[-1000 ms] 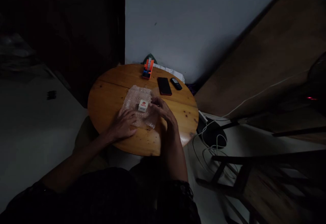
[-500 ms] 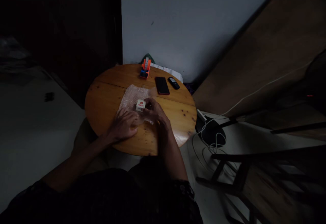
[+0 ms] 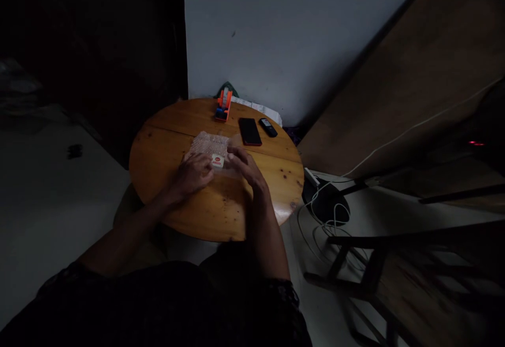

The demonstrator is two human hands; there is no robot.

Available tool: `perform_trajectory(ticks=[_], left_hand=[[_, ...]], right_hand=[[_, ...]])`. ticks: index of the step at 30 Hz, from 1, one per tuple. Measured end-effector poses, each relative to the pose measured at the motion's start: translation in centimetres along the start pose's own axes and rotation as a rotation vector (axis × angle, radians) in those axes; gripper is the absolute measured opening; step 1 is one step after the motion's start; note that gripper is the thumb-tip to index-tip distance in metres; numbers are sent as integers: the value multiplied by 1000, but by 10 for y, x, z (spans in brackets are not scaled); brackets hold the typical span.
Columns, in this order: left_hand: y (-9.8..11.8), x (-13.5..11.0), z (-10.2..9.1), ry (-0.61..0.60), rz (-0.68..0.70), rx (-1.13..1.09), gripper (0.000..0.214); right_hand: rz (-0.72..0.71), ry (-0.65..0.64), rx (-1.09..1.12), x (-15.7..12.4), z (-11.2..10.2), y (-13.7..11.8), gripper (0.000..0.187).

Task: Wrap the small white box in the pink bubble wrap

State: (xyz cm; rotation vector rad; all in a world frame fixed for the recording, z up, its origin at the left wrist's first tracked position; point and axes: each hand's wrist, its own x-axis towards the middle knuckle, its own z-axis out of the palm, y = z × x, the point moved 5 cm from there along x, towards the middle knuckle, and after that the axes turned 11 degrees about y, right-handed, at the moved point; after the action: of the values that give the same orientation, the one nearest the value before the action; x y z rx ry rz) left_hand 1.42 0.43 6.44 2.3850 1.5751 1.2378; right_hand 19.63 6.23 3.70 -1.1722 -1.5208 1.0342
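Note:
A small white box (image 3: pixel 218 160) with a red round mark on top rests on a sheet of bubble wrap (image 3: pixel 209 140) on the wooden table. The near part of the wrap is raised against the box's front side. My left hand (image 3: pixel 194 174), its fingers curled, grips the wrap just left of the box. To the right of the box, my right hand (image 3: pixel 245 166) holds the wrap's near side between thumb and fingers, close to the box. Dim light partly obscures the fingertips.
An orange tape dispenser (image 3: pixel 223 105) stands at the back of the round table (image 3: pixel 158 162). Right of it lie a dark smartphone (image 3: pixel 250 131) and a small keypad phone (image 3: pixel 268 127). White cables (image 3: pixel 315 215) and a wooden chair (image 3: pixel 371 278) are on the right.
The near edge of the bubble wrap has come up and away from me, against the box. My left hand moved forward and slightly right with it. My right hand shifted off the box onto the wrap.

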Motion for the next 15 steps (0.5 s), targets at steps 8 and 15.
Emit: perform_trajectory(ticks=[8, 15], left_hand=[[-42, 48, 26, -116, -316, -72, 11], [-57, 49, 48, -100, -376, -341, 15]], right_hand=[[87, 1, 92, 2, 5, 6, 54], [182, 120, 103, 9, 15, 28, 28]])
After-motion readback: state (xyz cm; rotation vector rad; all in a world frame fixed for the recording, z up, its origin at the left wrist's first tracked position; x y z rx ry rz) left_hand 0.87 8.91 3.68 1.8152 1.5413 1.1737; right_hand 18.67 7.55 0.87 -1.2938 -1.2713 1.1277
